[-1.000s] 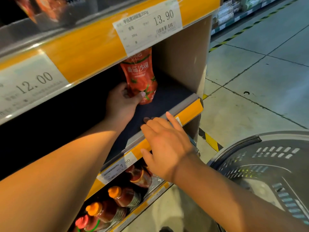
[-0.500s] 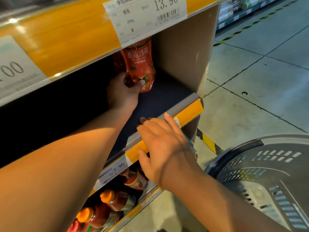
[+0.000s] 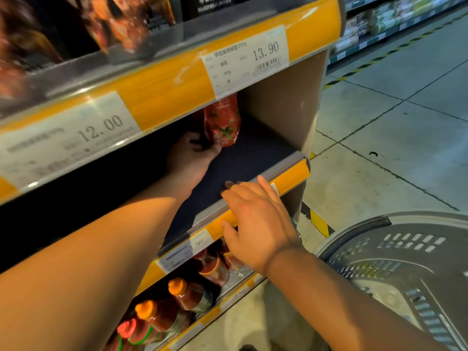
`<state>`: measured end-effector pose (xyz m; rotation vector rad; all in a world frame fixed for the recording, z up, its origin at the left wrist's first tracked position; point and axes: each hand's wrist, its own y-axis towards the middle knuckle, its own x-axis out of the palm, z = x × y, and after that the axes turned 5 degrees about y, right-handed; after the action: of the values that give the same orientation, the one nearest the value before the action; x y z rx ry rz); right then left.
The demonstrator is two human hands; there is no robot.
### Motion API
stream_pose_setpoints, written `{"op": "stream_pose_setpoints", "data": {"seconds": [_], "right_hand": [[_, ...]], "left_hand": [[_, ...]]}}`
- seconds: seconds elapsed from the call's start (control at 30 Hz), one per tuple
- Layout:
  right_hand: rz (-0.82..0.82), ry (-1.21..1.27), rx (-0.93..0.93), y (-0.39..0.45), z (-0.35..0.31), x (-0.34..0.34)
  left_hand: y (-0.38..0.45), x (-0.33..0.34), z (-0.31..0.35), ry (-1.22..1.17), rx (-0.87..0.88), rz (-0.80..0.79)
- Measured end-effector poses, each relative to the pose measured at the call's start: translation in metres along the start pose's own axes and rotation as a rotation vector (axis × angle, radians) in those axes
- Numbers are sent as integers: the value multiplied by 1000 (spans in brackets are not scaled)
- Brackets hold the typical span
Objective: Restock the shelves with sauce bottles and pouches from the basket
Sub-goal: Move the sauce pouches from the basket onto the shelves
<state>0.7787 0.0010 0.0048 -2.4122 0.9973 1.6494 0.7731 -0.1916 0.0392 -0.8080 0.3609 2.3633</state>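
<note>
Left hand [image 3: 188, 155] fingers grip the upright red pouch [image 3: 222, 121] deep on the shelf [image 3: 243, 158]; right hand [image 3: 255, 221] fingers rest straight on its edge

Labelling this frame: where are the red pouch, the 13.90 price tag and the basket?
Pouch [image 3: 222, 122], head view, on its printed front.
13.90 tag [image 3: 247, 60], head view, label middle.
Basket [image 3: 354, 230], head view, near rim.

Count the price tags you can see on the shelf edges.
3. The 12.00 tag sits at the left of the upper shelf edge, the 13.90 tag at its right, and the 7.90 tag on the lower edge beside the right hand. More may lie out of view.
</note>
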Motion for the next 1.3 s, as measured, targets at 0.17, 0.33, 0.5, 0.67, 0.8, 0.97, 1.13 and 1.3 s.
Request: {"op": "stream_pose_setpoints", "data": {"seconds": [0.17, 0.33, 0.5, 0.67, 0.8, 0.97, 1.13, 1.3], "right_hand": [[-55, -57, -6, 1, -2, -9], [-268, -70, 22, 11, -21, -36], [-402, 268, -34, -9, -107, -50], [-462, 429, -230, -45, -229, -45], [-495, 449, -396, -76, -318, -42], [-567, 402, -581, -120, -417, -27], [-676, 365, -743, -168, -513, -5], [-790, 373, -915, -220, -602, 27]], "left_hand": [[-55, -51, -7, 1, 63, -108], [-140, -140, -32, 102, 123, -187], [-247, -230, -71, 181, 83, -150], [-360, -322, -101, 139, -82, -16], [-449, -396, -125, 131, -209, 127], [-566, -471, -164, 80, -277, 428], [-682, -511, -223, 5, -436, 668], [-781, -519, -290, -47, -625, 857]]}}
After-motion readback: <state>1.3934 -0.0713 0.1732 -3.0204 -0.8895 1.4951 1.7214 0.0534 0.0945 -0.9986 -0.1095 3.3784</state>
